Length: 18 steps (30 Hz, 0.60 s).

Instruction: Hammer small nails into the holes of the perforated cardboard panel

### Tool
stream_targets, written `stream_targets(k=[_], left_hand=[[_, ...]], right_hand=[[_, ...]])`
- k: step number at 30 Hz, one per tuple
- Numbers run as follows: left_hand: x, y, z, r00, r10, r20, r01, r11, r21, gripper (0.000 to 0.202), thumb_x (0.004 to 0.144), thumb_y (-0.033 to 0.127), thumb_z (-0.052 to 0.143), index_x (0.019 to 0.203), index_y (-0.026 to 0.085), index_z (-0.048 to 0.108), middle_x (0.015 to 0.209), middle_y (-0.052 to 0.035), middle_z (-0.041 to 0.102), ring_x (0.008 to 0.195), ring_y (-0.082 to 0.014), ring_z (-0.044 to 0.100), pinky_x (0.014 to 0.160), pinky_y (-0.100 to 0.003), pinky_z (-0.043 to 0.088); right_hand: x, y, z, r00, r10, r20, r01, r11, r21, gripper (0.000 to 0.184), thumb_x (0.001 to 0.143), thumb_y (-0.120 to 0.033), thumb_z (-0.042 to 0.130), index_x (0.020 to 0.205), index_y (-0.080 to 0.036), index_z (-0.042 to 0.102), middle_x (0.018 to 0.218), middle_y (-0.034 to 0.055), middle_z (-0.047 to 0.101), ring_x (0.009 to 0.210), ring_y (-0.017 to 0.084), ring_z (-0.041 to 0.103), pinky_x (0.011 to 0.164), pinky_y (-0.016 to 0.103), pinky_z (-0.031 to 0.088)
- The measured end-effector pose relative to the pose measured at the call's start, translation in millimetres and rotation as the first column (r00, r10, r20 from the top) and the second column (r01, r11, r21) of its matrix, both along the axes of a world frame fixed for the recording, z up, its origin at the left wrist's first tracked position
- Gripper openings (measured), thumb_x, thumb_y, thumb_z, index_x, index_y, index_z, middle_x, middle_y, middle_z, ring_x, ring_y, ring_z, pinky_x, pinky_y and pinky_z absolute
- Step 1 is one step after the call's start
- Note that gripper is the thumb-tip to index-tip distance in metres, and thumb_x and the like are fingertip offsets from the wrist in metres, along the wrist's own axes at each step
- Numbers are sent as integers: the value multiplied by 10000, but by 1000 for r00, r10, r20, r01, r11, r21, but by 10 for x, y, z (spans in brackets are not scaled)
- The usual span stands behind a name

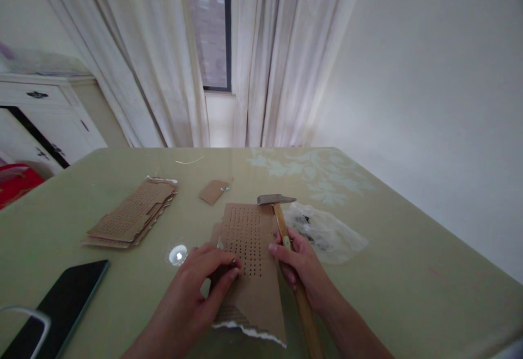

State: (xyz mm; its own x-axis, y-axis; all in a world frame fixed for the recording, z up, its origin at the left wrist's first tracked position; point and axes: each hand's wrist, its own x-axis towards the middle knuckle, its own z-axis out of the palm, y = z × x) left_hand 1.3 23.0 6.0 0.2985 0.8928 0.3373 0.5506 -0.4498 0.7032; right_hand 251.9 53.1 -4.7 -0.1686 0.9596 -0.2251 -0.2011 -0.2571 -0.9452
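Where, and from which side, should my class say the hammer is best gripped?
Probably by its long, slim wooden handle, from the right: the perforated cardboard lies mostly to its left, and the metal head sits crosswise at the far end. The right hand holds that handle.

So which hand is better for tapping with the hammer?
Probably the right hand: it holds the hammer, while the left hand is busy pinching a small dark thing over the holey cardboard.

The sheet (251,244) lies between cardboard stack (133,212) — left — and bag (333,236) (right).
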Motion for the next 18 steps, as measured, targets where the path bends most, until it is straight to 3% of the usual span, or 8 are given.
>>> stream_targets(k=[6,13,18], left_hand=[[5,5,60,998,-41,-38,43,997,59,125,1062,271,616,1017,287,731,902,-2,741,874,-214,642,830,-337,493],[6,-13,52,999,-49,11,49,999,-13,158,1086,284,578,1017,273,720,961,-26,744,950,-220,652,862,-329,527],[13,1,46,999,-47,25,46,999,16,168,1069,273,586,979,267,727,919,-35,743,908,-224,658,835,-332,541]], right_hand=[[-26,-14,-19,1000,-16,24,16,1000,8,516,720,-445,964,918,-243,532,657,-125,572,351,19,350,295,135,265],[-36,3,-19,999,-7,41,6,1000,8,518,735,-465,960,914,-246,526,595,-133,541,342,25,327,297,145,245],[-36,1,-9,999,-3,49,2,1000,13,528,732,-494,961,908,-246,529,611,-128,546,346,25,329,292,142,244]])
